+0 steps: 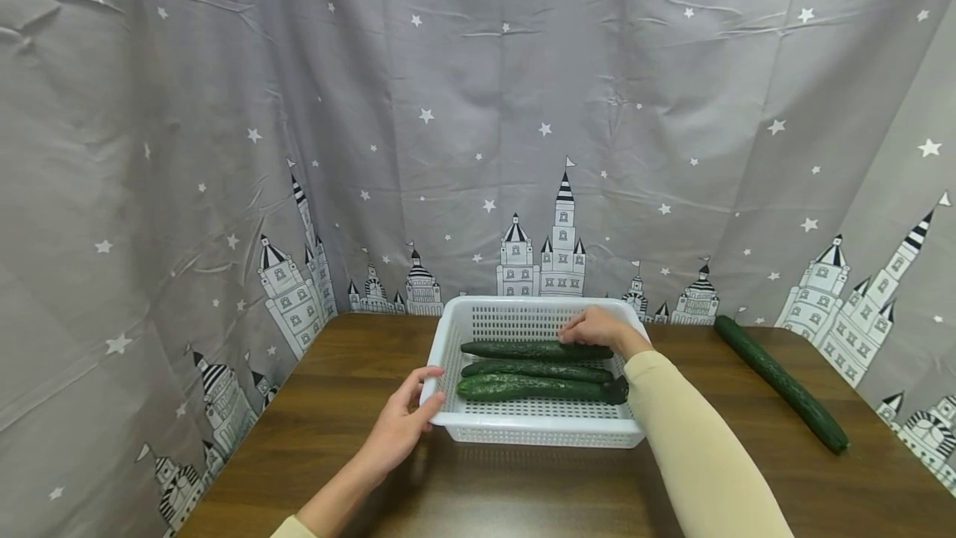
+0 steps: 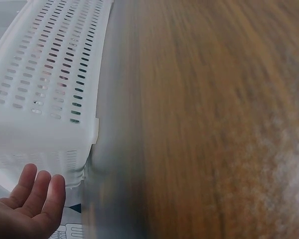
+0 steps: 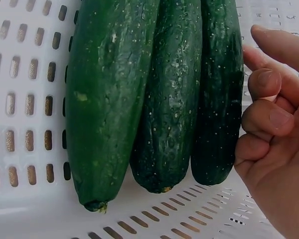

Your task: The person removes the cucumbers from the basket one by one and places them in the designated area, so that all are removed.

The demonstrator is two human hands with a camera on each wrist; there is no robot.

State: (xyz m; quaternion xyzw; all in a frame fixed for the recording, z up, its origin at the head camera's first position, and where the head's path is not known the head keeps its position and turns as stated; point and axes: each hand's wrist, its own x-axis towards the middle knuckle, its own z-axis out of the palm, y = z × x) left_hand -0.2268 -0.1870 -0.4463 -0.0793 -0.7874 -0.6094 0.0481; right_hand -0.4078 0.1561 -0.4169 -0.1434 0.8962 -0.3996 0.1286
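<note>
Three cucumbers in a white slotted basket

The white basket (image 1: pixel 538 430), a shallow rectangular tray with slotted walls and floor, sits upright on the bench. Inside it three dark green cucumbers lie lengthwise, side by side and touching: the far cucumber (image 1: pixel 534 349), the middle cucumber (image 1: pixel 536 369) and the thicker near cucumber (image 1: pixel 530 388). Their skins are bumpy and speckled with pale dots, and their blunt ends rest close to the basket's right wall.
</note>
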